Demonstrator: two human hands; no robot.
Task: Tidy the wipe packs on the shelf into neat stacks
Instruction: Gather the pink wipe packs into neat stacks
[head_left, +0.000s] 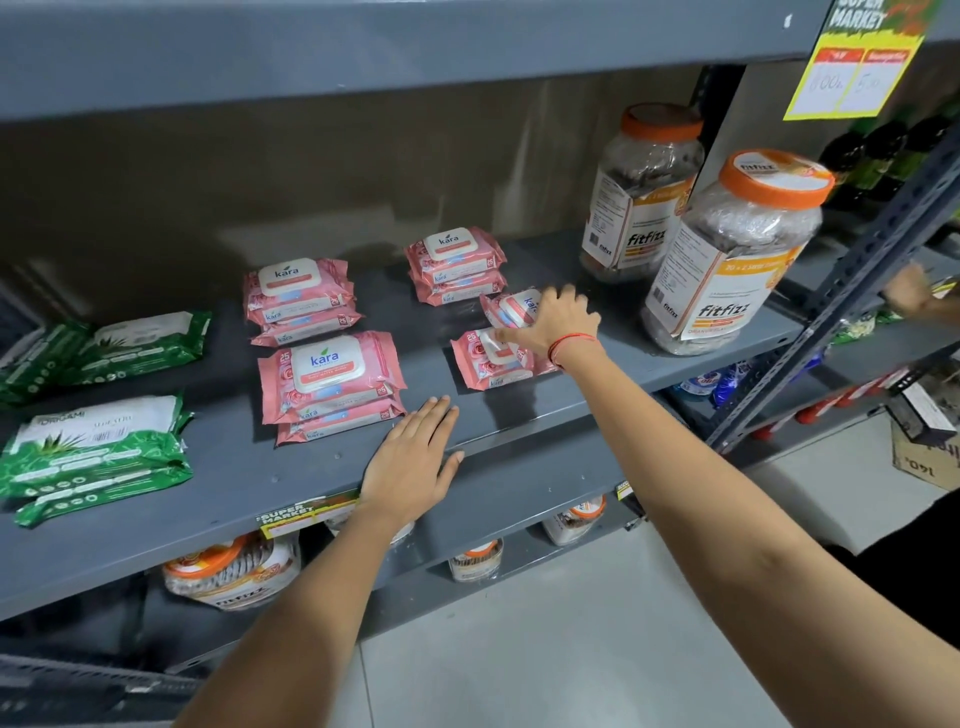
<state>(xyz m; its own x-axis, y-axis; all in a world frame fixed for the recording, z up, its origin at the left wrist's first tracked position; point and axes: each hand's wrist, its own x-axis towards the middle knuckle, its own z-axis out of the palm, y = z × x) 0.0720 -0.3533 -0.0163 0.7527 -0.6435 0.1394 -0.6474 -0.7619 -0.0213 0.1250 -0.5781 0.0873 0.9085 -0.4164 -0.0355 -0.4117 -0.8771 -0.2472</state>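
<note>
Pink Kara wipe packs lie on the grey shelf (223, 467). Three stacks of them stand neat: one at the front (332, 384), one behind it (301, 301) and one further back right (454, 265). Two loose pink packs lie to the right, a skewed one (506, 306) and a flat one (485, 361) in front of it. My right hand (553, 322) hovers over these two with its fingers spread, thumb touching the flat pack. My left hand (413, 457) rests flat on the shelf's front part, just right of the front stack.
Green wipe packs (98, 457) lie at the shelf's left, more behind them (119, 348). Two large orange-lidded Fitfizz jars (727, 249) stand at the right. A slanted metal upright (841, 296) borders the shelf. Another person's hand (909, 291) shows at far right. More jars sit on the shelf below.
</note>
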